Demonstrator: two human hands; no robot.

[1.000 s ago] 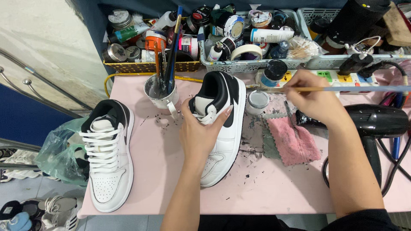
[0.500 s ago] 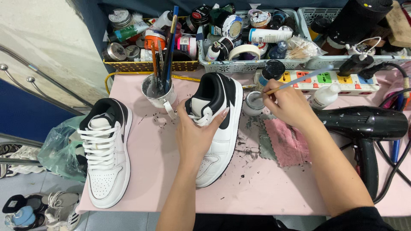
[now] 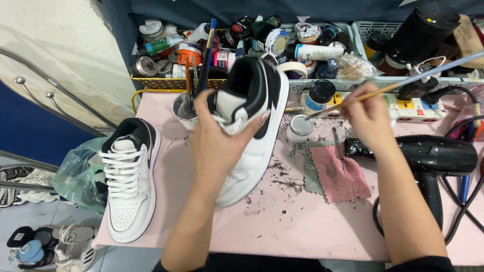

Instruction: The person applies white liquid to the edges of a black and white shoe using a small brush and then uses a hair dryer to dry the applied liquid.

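Black hairdryer [image 3: 428, 156], pink rag [image 3: 339, 174], laced sneaker [image 3: 128, 181]

Two black-and-white sneakers [image 3: 252, 126] [image 3: 128, 181], one paintbrush [image 3: 353, 98], one hair dryer [image 3: 428, 156], one pink cloth [image 3: 340, 174], two baskets [image 3: 166, 83] [image 3: 393, 80].

— How's the left hand [image 3: 218, 146] sitting?
— Forearm reaching up from below, palm away from us, fingers and thumb spread and curled around what it holds.
— And the right hand [image 3: 370, 118]?
— Off to the right of it, about level, fingers pinched together in a fine grip, wrist bent slightly inward.
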